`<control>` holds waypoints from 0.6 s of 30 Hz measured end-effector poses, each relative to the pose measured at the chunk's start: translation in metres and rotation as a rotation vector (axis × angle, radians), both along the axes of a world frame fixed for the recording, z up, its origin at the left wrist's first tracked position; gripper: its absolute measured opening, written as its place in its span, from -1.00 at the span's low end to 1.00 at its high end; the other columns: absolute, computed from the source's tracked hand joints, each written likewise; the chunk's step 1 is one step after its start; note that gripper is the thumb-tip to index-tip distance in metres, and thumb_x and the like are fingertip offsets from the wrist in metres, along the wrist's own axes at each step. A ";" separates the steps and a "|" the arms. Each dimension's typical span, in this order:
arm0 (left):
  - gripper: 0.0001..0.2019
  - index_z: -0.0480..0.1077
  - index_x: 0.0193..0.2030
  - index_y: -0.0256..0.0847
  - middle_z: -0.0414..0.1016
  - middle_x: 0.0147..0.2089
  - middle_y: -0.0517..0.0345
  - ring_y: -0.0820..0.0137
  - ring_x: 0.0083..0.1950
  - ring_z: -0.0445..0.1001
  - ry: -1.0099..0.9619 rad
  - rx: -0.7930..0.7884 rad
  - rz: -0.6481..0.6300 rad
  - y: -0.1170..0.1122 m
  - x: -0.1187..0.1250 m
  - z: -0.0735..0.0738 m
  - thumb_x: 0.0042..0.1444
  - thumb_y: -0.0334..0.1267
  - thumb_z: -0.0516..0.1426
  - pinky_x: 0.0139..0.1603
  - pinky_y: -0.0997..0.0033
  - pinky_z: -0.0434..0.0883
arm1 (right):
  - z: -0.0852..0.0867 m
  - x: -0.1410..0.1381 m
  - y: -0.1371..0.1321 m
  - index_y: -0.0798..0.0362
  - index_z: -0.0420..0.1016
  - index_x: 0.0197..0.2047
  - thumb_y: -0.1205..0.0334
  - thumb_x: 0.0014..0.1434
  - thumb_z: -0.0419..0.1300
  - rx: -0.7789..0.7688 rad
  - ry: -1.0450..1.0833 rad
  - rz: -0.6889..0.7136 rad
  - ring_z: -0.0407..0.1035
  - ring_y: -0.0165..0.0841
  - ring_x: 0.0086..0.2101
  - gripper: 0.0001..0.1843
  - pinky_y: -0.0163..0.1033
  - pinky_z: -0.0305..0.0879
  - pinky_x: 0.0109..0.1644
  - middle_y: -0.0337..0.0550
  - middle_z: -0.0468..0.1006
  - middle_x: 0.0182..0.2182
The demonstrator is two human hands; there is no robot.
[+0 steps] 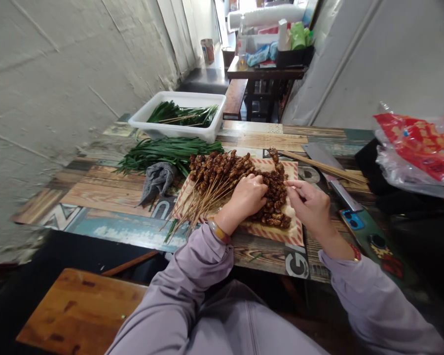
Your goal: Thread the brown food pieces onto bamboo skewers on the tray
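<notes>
Brown glazed meat pieces [276,217] lie in a loose heap on a paper sheet with a red striped border [298,239]. My left hand [248,197] rests over the left side of this heap, fingers curled down; what they grip is hidden. At the heap's right edge, my right hand [311,202] pinches thumb and forefinger together, and anything between them is too small to make out. Just left of my left hand, threaded meat skewers [222,170] are piled with their bare sticks pointing toward me. One column of meat [274,158] stands out above the heap's far side.
Long green chives [166,153] lie beside a grey cloth [158,180]. Behind them stands a white tub [140,121] holding more greens. To the right are bare sticks [325,165], a cleaver [321,155], a phone [373,241] and a red plastic bag [418,143].
</notes>
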State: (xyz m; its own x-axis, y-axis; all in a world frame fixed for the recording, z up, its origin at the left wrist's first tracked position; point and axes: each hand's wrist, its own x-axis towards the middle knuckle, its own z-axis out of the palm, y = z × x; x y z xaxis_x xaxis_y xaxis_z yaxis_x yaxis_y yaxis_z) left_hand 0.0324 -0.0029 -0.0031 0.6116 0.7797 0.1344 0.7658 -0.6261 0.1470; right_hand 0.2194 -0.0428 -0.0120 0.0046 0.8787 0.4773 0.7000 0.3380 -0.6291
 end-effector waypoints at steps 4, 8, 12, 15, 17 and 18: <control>-0.91 0.51 -0.35 -0.26 0.48 -0.24 -0.03 0.22 -0.13 0.40 -0.337 -0.074 0.050 0.005 0.000 -0.003 0.06 -0.32 0.17 -0.04 0.19 0.34 | -0.002 0.003 0.000 -0.01 0.57 -0.16 0.17 0.23 0.13 0.060 0.026 0.010 0.41 -0.37 -0.56 -0.79 -0.28 0.28 -0.46 -0.22 0.56 -0.52; -0.91 0.50 -0.33 -0.27 0.50 -0.32 0.10 0.39 -0.26 0.41 -0.964 -0.416 0.116 0.008 -0.002 0.000 0.05 -0.31 0.19 -0.17 0.39 0.34 | -0.003 0.004 0.000 -0.04 0.56 -0.15 0.17 0.24 0.14 0.070 0.046 0.015 0.25 -0.41 -0.69 -0.80 -0.30 0.17 -0.58 -0.34 0.36 -0.69; -0.82 0.48 -0.29 -0.27 0.51 -0.32 0.16 0.53 -0.36 0.40 -1.478 -0.785 0.180 0.009 -0.005 0.006 0.01 -0.21 0.24 -0.33 0.54 0.29 | 0.002 0.001 -0.003 -0.04 0.57 -0.18 0.19 0.22 0.14 0.045 0.064 0.078 0.36 -0.39 -0.64 -0.81 -0.29 0.29 -0.54 -0.29 0.48 -0.62; -0.77 0.44 -0.30 -0.27 0.52 -0.31 0.17 0.56 -0.38 0.42 -1.732 -0.914 0.228 0.013 -0.007 0.009 -0.06 -0.20 0.30 -0.35 0.56 0.32 | 0.005 -0.002 -0.003 -0.02 0.58 -0.20 0.22 0.21 0.14 0.011 0.059 0.147 0.46 -0.38 -0.56 -0.82 -0.30 0.39 -0.46 -0.22 0.61 -0.49; -0.74 0.41 -0.30 -0.26 0.50 -0.37 0.20 0.55 -0.39 0.45 -1.831 -0.950 0.247 0.015 -0.008 0.010 -0.08 -0.21 0.33 -0.32 0.54 0.36 | 0.004 -0.003 -0.002 0.00 0.59 -0.20 0.23 0.21 0.14 -0.006 0.047 0.183 0.50 -0.39 -0.52 -0.81 -0.32 0.42 -0.43 -0.20 0.65 -0.43; -0.74 0.41 -0.31 -0.27 0.49 -0.40 0.22 0.53 -0.39 0.46 -1.861 -0.955 0.250 0.016 -0.008 0.011 -0.09 -0.21 0.33 -0.31 0.53 0.38 | 0.003 -0.003 -0.002 0.01 0.59 -0.19 0.23 0.21 0.14 -0.010 0.042 0.193 0.51 -0.39 -0.50 -0.80 -0.32 0.43 -0.42 -0.19 0.66 -0.40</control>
